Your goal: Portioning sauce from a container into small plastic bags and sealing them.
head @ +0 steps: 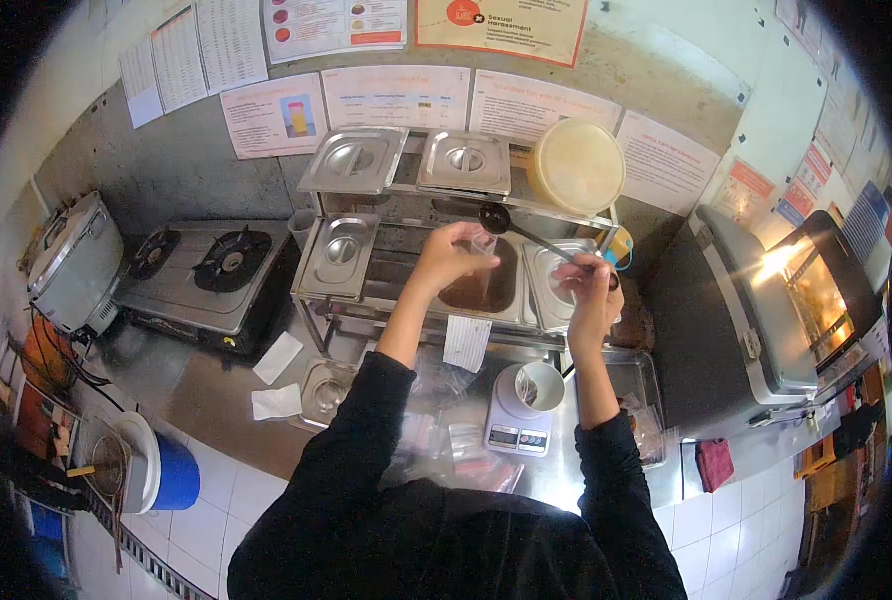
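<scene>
My left hand pinches a small clear plastic bag above a rectangular steel pan of dark brown contents. The handle of a black ladle is in my right hand, and its bowl is just above the bag's mouth. Beneath my right hand lies a steel pan lid. Nearer to me, a white kitchen scale bears a pale round bowl with a small filled bag inside. Clear plastic bags lie to the left of the scale.
A two-burner gas stove and a large steel pot stand at left. Lidded pans and a yellowish round tub sit on the upper shelf. At right are a steel tray, a dark red cloth and a large dark appliance.
</scene>
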A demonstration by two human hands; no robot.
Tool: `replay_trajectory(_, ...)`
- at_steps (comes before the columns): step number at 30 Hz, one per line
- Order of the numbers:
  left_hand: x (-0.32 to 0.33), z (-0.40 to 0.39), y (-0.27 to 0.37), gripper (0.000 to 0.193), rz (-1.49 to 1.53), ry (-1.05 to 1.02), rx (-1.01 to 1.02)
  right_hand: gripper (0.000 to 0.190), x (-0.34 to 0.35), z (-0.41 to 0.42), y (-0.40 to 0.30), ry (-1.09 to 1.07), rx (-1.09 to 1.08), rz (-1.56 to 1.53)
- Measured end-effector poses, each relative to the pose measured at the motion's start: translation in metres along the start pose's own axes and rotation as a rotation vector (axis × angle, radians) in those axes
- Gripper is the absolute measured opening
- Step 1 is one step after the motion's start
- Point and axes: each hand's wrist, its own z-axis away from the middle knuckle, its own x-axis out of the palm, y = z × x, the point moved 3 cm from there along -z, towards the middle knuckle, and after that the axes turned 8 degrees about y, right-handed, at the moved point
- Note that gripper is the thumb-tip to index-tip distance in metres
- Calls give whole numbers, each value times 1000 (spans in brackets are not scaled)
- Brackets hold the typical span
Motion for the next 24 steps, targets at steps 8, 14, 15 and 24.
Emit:
replay_trajectory(8, 5, 5, 3, 51, -9, 46, 18, 37, -14, -3, 18, 164, 175, -140)
replay_trajectory(14, -7, 17, 0, 58, -104, 80, -42, 35, -24, -1, 27, 246, 247, -219)
replay_trajectory(15, -11, 23, 0, 58, -105, 73, -53, 36, -28, -1, 29, 269, 252, -242)
replay_trajectory(24, -47, 78, 25, 54, -160, 322, 93, 37, -31, 30, 16, -214, 502, 492)
